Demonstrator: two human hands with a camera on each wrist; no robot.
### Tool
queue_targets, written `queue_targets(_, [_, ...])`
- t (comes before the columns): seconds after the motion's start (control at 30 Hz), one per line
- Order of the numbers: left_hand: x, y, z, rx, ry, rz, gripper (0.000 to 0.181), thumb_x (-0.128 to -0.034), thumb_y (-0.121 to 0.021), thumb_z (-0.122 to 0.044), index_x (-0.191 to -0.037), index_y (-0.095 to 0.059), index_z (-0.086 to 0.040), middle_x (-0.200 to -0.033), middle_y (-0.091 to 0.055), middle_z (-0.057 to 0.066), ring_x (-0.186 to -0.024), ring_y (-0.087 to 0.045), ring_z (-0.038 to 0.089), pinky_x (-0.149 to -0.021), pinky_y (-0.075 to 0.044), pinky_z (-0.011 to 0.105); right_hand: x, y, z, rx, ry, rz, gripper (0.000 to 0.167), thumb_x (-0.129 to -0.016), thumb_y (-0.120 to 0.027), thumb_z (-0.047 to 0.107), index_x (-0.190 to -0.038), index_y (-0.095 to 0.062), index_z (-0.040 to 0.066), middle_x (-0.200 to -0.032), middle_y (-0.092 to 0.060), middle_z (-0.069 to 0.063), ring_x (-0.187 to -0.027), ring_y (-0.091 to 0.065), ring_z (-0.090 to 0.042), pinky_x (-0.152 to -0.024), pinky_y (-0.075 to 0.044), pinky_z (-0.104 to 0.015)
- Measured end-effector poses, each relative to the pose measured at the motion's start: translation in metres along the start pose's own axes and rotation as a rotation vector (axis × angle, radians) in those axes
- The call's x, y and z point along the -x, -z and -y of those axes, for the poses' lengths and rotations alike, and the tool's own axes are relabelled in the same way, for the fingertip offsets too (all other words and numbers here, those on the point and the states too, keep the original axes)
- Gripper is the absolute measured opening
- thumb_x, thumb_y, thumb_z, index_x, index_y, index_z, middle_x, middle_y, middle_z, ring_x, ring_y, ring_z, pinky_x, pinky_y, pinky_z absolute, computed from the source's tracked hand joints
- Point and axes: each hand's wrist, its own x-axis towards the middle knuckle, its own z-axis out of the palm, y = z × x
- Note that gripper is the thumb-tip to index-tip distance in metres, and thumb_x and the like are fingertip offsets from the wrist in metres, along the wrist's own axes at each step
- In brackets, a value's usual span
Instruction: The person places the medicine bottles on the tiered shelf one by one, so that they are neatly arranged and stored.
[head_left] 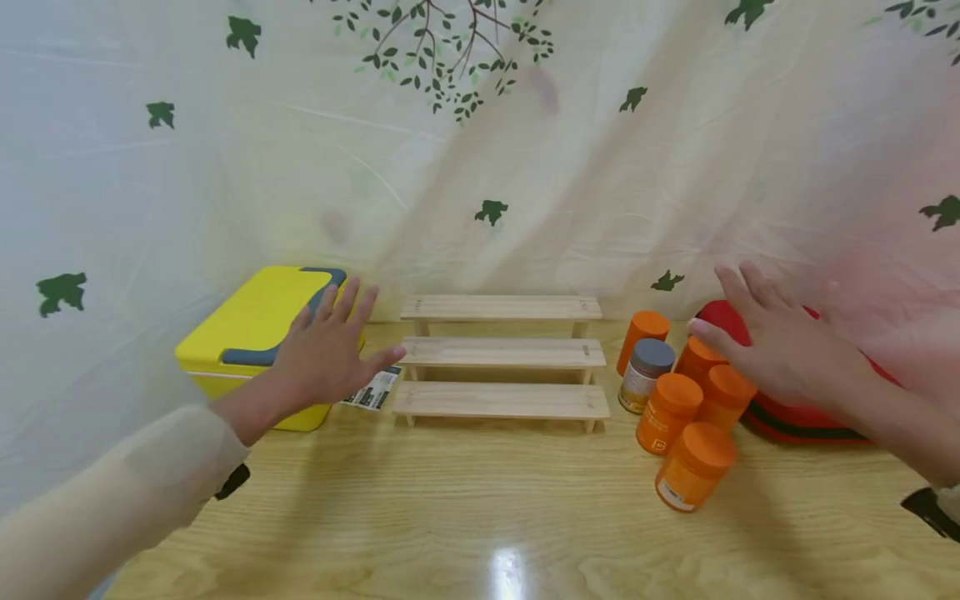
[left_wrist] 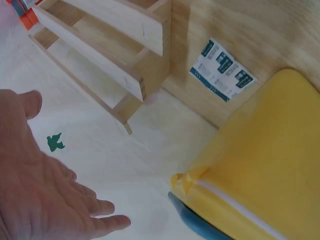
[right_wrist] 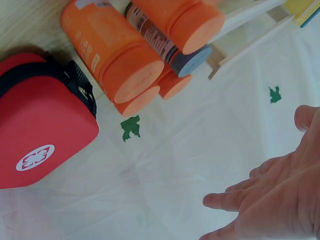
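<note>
My left hand (head_left: 326, 350) is held out with its fingers spread, in front of a yellow box (head_left: 247, 312) with a blue-grey handle. It holds nothing; the left wrist view shows the palm side, apart from the box. On the other side, my right hand (head_left: 780, 346) is also spread and holds nothing. It hovers over a red case (right_wrist: 45, 125) with a white emblem. Beside it stand several orange bottles (head_left: 696, 467) and one grey-capped bottle (head_left: 641, 375). Between the hands is a three-step wooden rack (head_left: 501, 400) with bare shelves.
A printed blister-like packet (left_wrist: 223, 70) lies on the wooden table (head_left: 450, 500) between the yellow box and the rack. Behind everything hangs a pale curtain (head_left: 420, 183) printed with green leaves and birds.
</note>
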Motion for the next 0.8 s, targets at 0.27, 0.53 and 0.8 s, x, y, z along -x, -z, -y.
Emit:
queue_targets(0.27, [0.016,-0.022,-0.005,0.129,-0.01,-0.157,0.086,-0.0944,-0.052,-0.053,-0.15,-0.019,0.003,-0.145,-0.038,0.029,-0.089,-0.063,0.04,-0.059,-0.052,0.045,0.027,-0.015,0.0,0.051,-0.01,-0.123,0.091,-0.093,-0.042,0.064,-0.154,-0.011,0.004,-0.153,-0.014,-0.03,-0.129,-0.021,-0.055,-0.1,-0.004,-0.074])
queue_targets(0.53, [0.033,-0.054,-0.002,0.126,-0.028,-0.203,0.087,-0.0884,-0.064,-0.05,-0.144,-0.029,0.007,-0.122,-0.058,0.028,-0.088,-0.064,0.036,-0.065,-0.054,0.046,0.054,-0.039,-0.001,-0.06,-0.021,-0.134,0.091,-0.091,-0.053,0.059,-0.153,-0.017,0.003,-0.145,-0.028,-0.034,-0.123,-0.028,-0.055,-0.095,-0.019,-0.073])
queue_targets(0.8, [0.036,-0.084,-0.001,0.253,0.052,-0.086,0.087,-0.0876,-0.067,-0.047,-0.145,-0.028,0.006,-0.13,-0.052,0.031,-0.108,-0.058,0.04,-0.083,-0.051,0.053,0.07,-0.062,0.003,-0.379,-0.098,0.044,0.098,-0.09,-0.059,0.055,-0.155,-0.004,0.006,-0.15,-0.018,-0.033,-0.127,-0.023,-0.056,-0.085,-0.028,-0.077])
